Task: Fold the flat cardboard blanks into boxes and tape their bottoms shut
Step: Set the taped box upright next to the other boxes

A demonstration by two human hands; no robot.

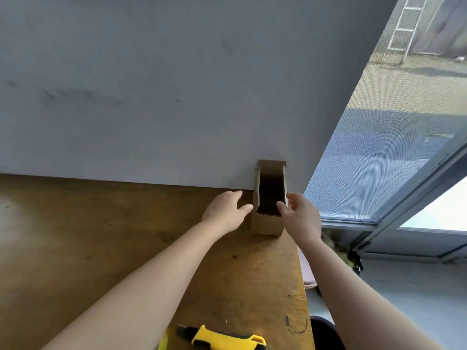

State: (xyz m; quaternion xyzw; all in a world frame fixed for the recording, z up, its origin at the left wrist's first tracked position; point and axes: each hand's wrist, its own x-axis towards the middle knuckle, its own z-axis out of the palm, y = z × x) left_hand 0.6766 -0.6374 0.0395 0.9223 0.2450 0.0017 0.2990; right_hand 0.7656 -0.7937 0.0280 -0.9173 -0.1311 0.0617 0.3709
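An open cardboard box stands on the far surface; left hand and right hand flank it, fingers spread, gripping nothing.

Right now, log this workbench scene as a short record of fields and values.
surface: brown wooden workbench against a grey wall
box: small open-topped cardboard box, upright at the far right corner by the wall
left hand: open, just left of the box, contact unclear
right hand: open, fingers at the box's right rim
tool: yellow and black utility knife at the near edge, untouched
tape: none in view
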